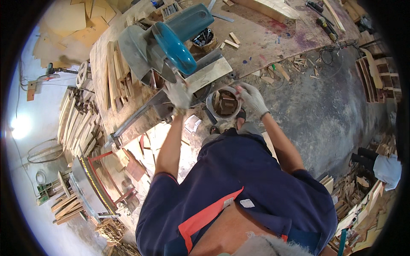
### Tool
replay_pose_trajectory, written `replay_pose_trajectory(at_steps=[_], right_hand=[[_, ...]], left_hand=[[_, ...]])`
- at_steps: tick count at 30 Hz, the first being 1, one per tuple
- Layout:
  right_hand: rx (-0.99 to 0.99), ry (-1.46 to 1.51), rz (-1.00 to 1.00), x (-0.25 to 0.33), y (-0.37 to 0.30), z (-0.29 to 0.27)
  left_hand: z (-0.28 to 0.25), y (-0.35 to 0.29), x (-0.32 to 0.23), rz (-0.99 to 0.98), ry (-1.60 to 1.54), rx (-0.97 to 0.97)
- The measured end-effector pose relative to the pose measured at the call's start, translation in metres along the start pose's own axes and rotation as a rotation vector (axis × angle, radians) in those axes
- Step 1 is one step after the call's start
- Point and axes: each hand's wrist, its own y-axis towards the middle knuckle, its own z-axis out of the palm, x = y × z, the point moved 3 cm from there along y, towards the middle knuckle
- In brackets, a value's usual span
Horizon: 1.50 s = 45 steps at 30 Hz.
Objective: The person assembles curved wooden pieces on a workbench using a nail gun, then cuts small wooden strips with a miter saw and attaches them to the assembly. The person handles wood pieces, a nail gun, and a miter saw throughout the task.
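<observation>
My left hand [179, 94], in a pale work glove, is at the base of a teal and grey chop saw [177, 47], just beneath its blade [170, 73]. Motion smears its fingers, so I cannot tell what they hold. My right hand [254, 100], gloved too, has its fingers curled beside the rim of a round bucket [208, 104]. A small reddish patch shows at those fingertips, too small to name. Short wood offcuts [226, 104] lie in the bucket. A pale board [209, 74] rests along the saw's right side.
Long wood strips [113, 77] are stacked left of the saw on the worktable [256, 38]. A metal rail [136, 115] runs along its near left edge. Cable [331, 53] and offcuts lie at the right. Another person [386, 170] is at far right.
</observation>
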Motion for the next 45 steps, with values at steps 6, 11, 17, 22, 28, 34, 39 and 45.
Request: replay_pose_trajectory(at_steps=[6,11,17,22,28,34,39,45], right_hand=[[-0.115,0.008,0.271,-0.029,-0.044,-0.030],[-0.147,0.031,0.098,0.026,-0.051,-0.023],[-0.115,-0.155,-0.639,0.204,-0.054,-0.020],[0.209,-0.444,-0.911,0.331,-0.022,0.050],[0.221,-1.639,-0.526,0.393,0.023,0.146],[0.209,-1.291,-0.366,0.363,0.025,0.132],[0.059,-1.009,-0.232,0.263,-0.007,0.103],[-0.129,-0.820,-0.124,0.157,-0.026,0.095]], left_hand=[[-0.027,-0.078,-0.106,0.336,-0.528,0.268],[-0.015,-0.080,-0.087,0.081,-0.469,0.276],[-0.012,-0.102,0.041,-0.200,-0.235,0.169],[0.008,-0.090,0.072,0.032,-0.339,0.134],[0.032,-0.083,0.052,0.049,-0.377,0.237],[0.048,-0.077,0.042,-0.070,-0.541,0.252],[0.043,-0.085,0.052,-0.026,-0.542,0.171],[0.048,-0.089,0.055,-0.007,-0.494,0.205]])
